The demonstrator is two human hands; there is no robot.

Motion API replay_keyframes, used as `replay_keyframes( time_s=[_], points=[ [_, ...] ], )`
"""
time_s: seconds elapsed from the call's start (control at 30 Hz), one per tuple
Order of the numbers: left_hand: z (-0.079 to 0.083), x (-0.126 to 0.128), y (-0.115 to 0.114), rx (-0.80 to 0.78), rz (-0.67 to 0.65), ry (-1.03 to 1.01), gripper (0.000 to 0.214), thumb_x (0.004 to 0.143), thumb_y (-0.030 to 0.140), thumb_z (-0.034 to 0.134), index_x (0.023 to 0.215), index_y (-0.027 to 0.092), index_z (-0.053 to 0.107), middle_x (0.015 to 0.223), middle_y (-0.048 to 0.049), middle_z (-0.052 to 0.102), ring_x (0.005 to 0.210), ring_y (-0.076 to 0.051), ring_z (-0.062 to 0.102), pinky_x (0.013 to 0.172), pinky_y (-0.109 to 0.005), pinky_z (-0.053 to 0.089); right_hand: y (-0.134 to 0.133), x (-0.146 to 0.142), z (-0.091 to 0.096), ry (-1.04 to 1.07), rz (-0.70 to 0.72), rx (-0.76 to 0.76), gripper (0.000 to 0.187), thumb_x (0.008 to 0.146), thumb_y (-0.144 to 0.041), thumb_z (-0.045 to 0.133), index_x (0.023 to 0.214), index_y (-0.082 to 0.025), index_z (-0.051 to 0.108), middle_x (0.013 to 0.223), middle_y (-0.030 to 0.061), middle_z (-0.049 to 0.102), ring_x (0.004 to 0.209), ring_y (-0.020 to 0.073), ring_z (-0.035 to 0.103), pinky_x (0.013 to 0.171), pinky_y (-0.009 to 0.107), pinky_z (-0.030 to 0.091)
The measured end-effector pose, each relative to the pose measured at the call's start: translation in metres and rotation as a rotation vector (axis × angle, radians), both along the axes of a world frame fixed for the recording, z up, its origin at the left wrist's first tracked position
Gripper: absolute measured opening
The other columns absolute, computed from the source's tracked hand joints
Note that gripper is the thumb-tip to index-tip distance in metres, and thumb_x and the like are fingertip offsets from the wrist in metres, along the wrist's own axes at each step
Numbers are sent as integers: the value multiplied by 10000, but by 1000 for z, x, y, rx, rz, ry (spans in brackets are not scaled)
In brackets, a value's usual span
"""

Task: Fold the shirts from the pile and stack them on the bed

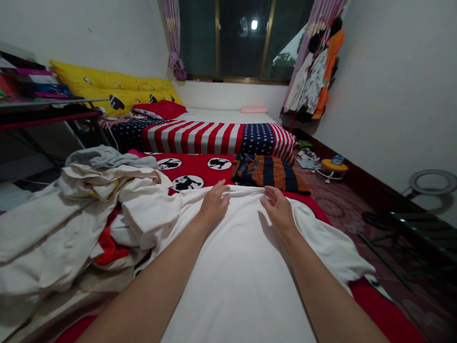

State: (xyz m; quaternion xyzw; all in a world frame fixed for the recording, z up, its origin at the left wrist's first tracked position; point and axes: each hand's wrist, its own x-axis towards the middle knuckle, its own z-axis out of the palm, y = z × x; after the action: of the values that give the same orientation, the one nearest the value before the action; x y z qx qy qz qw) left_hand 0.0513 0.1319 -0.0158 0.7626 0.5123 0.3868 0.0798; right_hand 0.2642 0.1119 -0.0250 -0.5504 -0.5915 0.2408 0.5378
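Note:
A white garment (243, 267) lies spread flat on the red bed cover (378, 305) in front of me. My left hand (214, 202) rests palm down near the garment's far edge, fingers stretched out together. My right hand (277, 207) lies beside it on the same cloth, fingers extended toward the far hem. Neither hand grips anything. A folded striped garment (267, 174) in navy and orange sits just beyond my hands.
A heap of white and grey clothes (89, 209) is piled at the left. Beyond lies a stars-and-stripes blanket (210, 136), yellow pillows (107, 88) and a window. A rack of hung clothes (317, 76) stands at the right, with a small yellow stool (333, 166) on the floor.

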Motion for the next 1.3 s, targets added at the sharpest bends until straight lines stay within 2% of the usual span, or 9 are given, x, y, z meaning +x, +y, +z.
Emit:
replay_keyframes(
  time_s=[0.1, 0.23, 0.37, 0.57, 0.77, 0.87, 1.03, 1.17, 1.3],
  points=[
    [3, 2, -9, -21, -186, 128, 312, 905, 219, 484, 1186, 192, 616, 1359, -73, 560, 1311, -197, 454, 1111, -367, 332, -7, -3, 2, -204, 138, 6, 325, 802, -276, 551, 1106, -196, 637, 1144, 100, 683, 1082, 211, 625, 979, 386, 458],
    [-2, 4, -16, -144, -272, 441, 518, 933, 450, 446, 1407, 242, 430, 1510, -75, 363, 1415, -280, 272, 1136, -525, 215, -14, -8, 0, -507, 296, -30, 395, 785, -242, 598, 1175, -190, 634, 1386, 135, 525, 1312, 274, 447, 1104, 503, 286],
    [-7, 5, -16, -144, -196, 518, 541, 949, 503, 384, 1441, 279, 376, 1550, -66, 275, 1439, -287, 196, 1139, -545, 168, -15, -7, -3, -678, 194, -32, 481, 830, -255, 563, 1304, -181, 541, 1503, 150, 358, 1412, 292, 274, 1110, 571, 220],
    [-8, 3, -15, -153, -165, 526, 584, 936, 548, 368, 1446, 263, 372, 1554, -74, 262, 1442, -293, 182, 1143, -542, 146, -13, 16, 8, -493, -11, -7, 305, 815, -256, 550, 1083, -185, 678, 1163, 94, 682, 1087, 233, 615, 962, 375, 456],
    [-9, 4, -15, -145, -172, 547, 591, 940, 545, 350, 1450, 247, 367, 1558, -79, 248, 1444, -310, 161, 1137, -557, 149, -16, 51, 31, -715, -478, -94, 270, 778, -311, 612, 992, -191, 724, 1071, 129, 688, 1008, 320, 593, 829, 416, 457],
    [-10, 4, -15, -146, -169, 550, 592, 939, 546, 351, 1451, 249, 366, 1560, -78, 244, 1445, -310, 156, 1138, -560, 142, -15, 60, 29, -724, -469, -220, 258, 765, -389, 630, 896, -198, 742, 1011, 136, 703, 936, 314, 616, 746, 376, 454],
    [-10, 3, -14, -146, -177, 551, 590, 941, 552, 337, 1449, 252, 368, 1562, -76, 237, 1447, -304, 152, 1139, -561, 134, -15, 71, 24, -514, -564, -132, 291, 812, -358, 503, 836, -173, 727, 814, 117, 720, 766, 245, 641, 675, 313, 432],
    [-11, 3, -14, -142, -176, 551, 592, 940, 557, 333, 1448, 254, 369, 1563, -75, 232, 1446, -308, 155, 1138, -566, 137, -18, 73, 25, -551, -601, -188, 284, 785, -329, 524, 883, -152, 724, 862, 147, 712, 822, 279, 639, 724, 356, 448],
    [-12, 4, -15, -133, -175, 549, 589, 939, 553, 348, 1444, 252, 377, 1558, -79, 248, 1442, -313, 167, 1138, -572, 141, -15, 47, 33, -579, -506, 85, 299, 764, -252, 546, 1009, -154, 687, 1075, 133, 683, 1016, 291, 608, 891, 424, 441]
  ],
)
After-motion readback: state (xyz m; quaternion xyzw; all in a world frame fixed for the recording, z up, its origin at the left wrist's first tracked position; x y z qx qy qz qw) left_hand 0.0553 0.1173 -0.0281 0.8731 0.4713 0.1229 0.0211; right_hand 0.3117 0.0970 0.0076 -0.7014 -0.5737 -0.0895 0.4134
